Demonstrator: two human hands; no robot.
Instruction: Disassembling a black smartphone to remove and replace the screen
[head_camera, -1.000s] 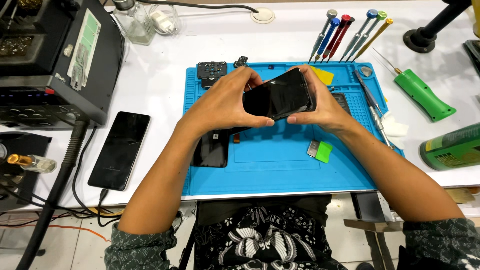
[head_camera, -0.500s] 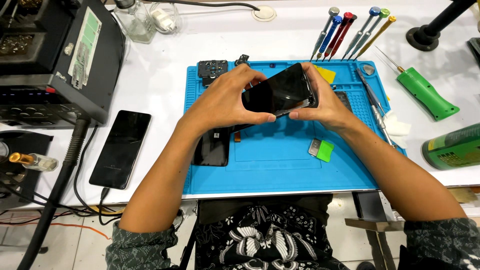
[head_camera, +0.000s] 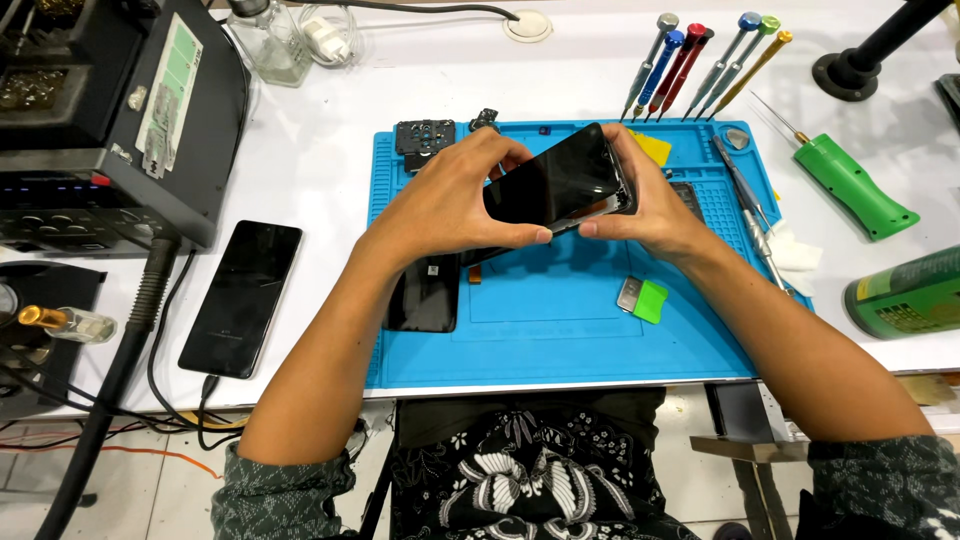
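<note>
Both hands, left hand (head_camera: 450, 200) and right hand (head_camera: 655, 205), hide the black phone's (head_camera: 555, 180) edges (screen dark).

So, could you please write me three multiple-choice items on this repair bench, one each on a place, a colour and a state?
1. Where does the spare phone lie?
A. on the white table left of the mat
B. on the mat
C. on the black machine

2. What colour is the mat?
A. grey
B. blue
C. red

3. How is the dark phone held?
A. flat on the mat
B. by the right hand alone
C. raised, gripped by left hand and right hand

Answers: 1 A, it rests beside the mat; 2 B, plainly blue; 3 C, both hands clasp it.
</note>
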